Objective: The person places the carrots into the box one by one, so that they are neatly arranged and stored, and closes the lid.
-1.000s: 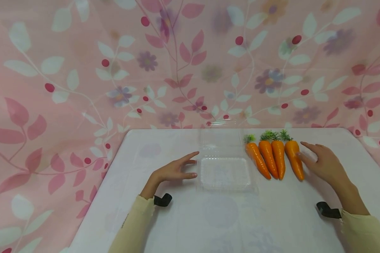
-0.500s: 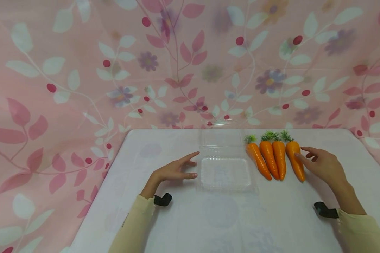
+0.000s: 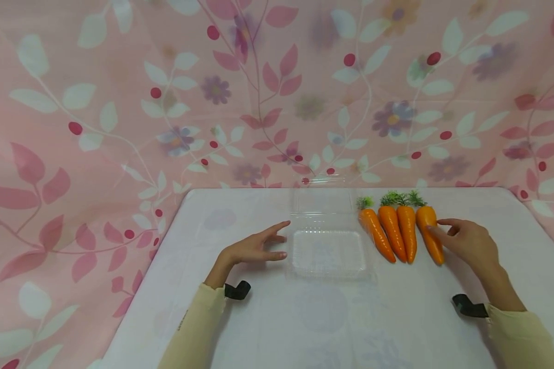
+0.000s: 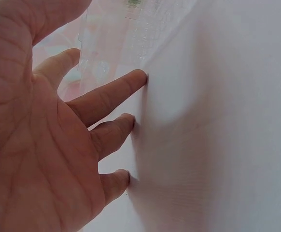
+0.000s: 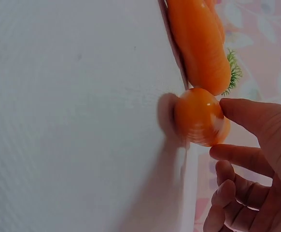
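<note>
An orange carrot (image 3: 430, 237) lies at the right end of a row of carrots. My right hand (image 3: 472, 243) has its thumb and index finger on either side of it, pinching it. In the right wrist view the carrot (image 5: 202, 117) shows end-on between thumb and index finger, while the other fingers curl free. A clear plastic clamshell box (image 3: 329, 253) stands with its lid up, left of the carrots. My left hand (image 3: 255, 248) rests beside the box's left side, fingers spread and holding nothing. In the left wrist view, its fingertips touch the white cloth.
Several more carrots (image 3: 391, 225) with green tops lie between the box and the rightmost carrot. A white cloth covers the table (image 3: 332, 328). Behind its far edge hangs a pink floral curtain (image 3: 277, 92). A black wrist mount (image 3: 469, 306) sits at each cuff.
My right hand has moved left and its thumb and index finger have closed onto the rightmost carrot. My left hand, the box and the other carrots have stayed put.
</note>
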